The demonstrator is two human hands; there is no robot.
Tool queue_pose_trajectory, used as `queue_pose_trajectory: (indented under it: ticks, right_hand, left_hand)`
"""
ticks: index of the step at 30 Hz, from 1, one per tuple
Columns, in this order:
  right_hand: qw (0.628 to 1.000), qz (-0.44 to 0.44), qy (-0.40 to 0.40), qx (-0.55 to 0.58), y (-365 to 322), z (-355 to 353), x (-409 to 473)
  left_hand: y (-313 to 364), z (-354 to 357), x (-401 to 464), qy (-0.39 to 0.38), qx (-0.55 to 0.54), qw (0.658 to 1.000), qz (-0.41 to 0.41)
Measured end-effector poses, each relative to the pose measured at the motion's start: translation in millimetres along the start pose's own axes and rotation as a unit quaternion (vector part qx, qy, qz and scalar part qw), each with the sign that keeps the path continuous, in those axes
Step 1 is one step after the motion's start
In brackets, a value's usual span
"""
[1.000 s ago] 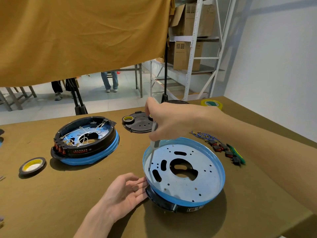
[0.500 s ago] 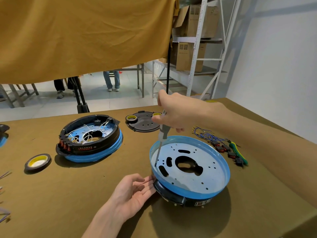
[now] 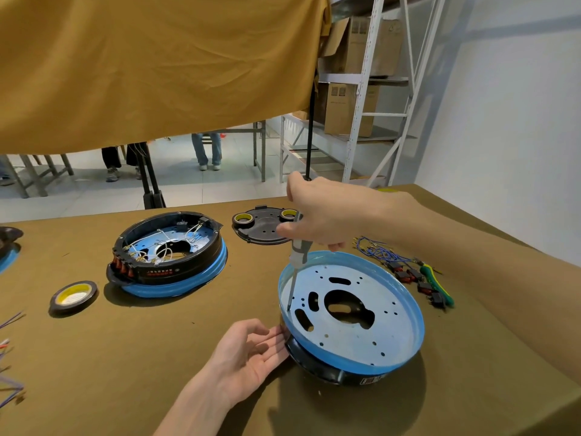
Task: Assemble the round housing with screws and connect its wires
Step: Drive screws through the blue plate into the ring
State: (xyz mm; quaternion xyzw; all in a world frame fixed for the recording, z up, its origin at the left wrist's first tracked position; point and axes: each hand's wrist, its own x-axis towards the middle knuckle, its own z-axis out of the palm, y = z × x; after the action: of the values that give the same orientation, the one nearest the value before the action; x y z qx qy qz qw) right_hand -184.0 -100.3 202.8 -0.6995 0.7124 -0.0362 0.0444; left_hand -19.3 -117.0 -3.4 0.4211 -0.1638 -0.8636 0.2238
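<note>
Since a second ago: little changed at the bench; camera view shifted, hands and tool as before. Right hand (image 3: 317, 215) still curled around the grey handle of a screwdriver (image 3: 296, 256), shaft nearly upright, tip down at the left inner edge of the round housing (image 3: 352, 313), probably on a screw, though too small to confirm. Housing at front right of the brown table (image 3: 125, 357), blue-rimmed metal plate up, black body beneath. Left hand (image 3: 248, 354) palm up, fingers relaxed and straight, fingertips touching the housing's left side. Second housing (image 3: 166, 253), wired, well apart at left. Tape roll (image 3: 74, 295) nearer left. Black cover plate (image 3: 261, 225) behind. Loose wires with switches (image 3: 405, 269) just right of the housing.
</note>
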Motion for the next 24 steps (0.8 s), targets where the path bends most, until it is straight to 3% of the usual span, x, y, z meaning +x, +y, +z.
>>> queue_pose_trajectory:
  ticks: [4,9,14,19,24]
  right_hand:
    - [0.999,-0.013,-0.031,0.016,-1,-2,-5]
    - [0.997,-0.046,0.063,-0.011,-3,8,-3]
    - [0.999,-0.031,0.015,0.030,2,1,-6]
    - [0.997,-0.033,0.074,-0.013,2,10,-8]
    - [0.998,-0.029,-0.053,0.024,5,0,-10]
  left_hand:
    - [0,0,1,-0.002,-0.003,1.000,0.000]
    - [-1,0,2,-0.019,0.021,1.000,0.007]
    - [-1,-2,6,-0.052,0.082,0.995,0.026]
    - [-6,4,9,-0.027,0.166,0.983,0.069]
    - [-5,0,11,-0.032,0.179,0.981,0.061]
